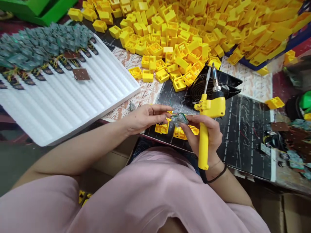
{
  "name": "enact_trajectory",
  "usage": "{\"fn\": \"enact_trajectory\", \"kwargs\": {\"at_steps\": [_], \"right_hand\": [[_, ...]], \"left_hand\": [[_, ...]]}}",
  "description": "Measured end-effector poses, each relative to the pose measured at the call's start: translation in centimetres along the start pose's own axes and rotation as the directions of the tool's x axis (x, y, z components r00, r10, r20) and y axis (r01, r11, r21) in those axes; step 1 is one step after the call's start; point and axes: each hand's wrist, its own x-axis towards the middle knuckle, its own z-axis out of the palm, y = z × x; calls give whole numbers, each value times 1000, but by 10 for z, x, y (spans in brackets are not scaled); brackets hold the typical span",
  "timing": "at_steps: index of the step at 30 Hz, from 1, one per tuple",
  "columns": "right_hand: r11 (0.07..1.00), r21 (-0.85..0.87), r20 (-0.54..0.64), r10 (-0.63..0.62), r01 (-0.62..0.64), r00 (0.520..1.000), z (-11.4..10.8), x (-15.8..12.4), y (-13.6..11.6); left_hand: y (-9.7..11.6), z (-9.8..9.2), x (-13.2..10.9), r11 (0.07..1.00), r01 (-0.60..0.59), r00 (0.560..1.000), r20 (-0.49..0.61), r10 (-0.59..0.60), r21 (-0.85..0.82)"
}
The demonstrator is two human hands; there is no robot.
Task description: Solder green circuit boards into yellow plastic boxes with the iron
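Note:
My right hand (206,132) pinches a small circuit board with a clear, greyish plastic part (179,119) between thumb and finger. A yellow soldering gun (203,145) also rests in that hand, its metal tip pointing away from me. My left hand (148,118) is closed at the board's left end, where thin wires run towards its fingertips. A small dark part shows beneath those fingers, too hidden to name. Below the hands, yellow plastic housings (162,128) lie open side up at the table's near edge.
Yellow housings (155,48) are heaped across the back. A white foam tray (97,94) at left bears rows of wired boards. Behind the soldering gun sits a black fan (229,79). Loose boards and brown panels (295,137) clutter the right side of the black mat (245,136).

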Motion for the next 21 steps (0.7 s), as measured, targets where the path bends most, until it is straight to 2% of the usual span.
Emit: {"fn": "enact_trajectory", "kwargs": {"at_steps": [2, 4, 6, 8, 12, 15, 18, 21], "right_hand": [[1000, -27, -7, -5, 5, 1000, 2, -2, -2], [999, -32, -33, -7, 6, 999, 4, -4, -3], [1000, -17, -83, 2, -4, 997, 5, -5, -3], [1000, -6, -116, 13, -13, 993, 4, -7, -2], [1000, -11, -88, 19, -20, 996, 3, -8, -1], [1000, -26, -46, 7, -8, 999, 2, -10, -2], [999, -43, -18, 14, -14, 1000, 2, -11, -3], [998, -46, -8, 35, -35, 999, 2, -12, -3]], "left_hand": [[-3, 15, 1, 995, -81, 986, -149, 72, -53], [-2, 23, 3, 976, -152, 962, -251, 109, -156], [1, 25, 5, 928, -155, 964, -259, 66, -339], [4, 25, 6, 855, -111, 977, -211, 2, -506], [6, 28, 9, 781, -91, 976, -210, -52, -618], [4, 34, 12, 832, -159, 955, -298, -7, -531], [2, 35, 12, 917, -254, 916, -382, 126, -308], [-1, 33, 10, 949, -308, 884, -390, 259, -66]]}}
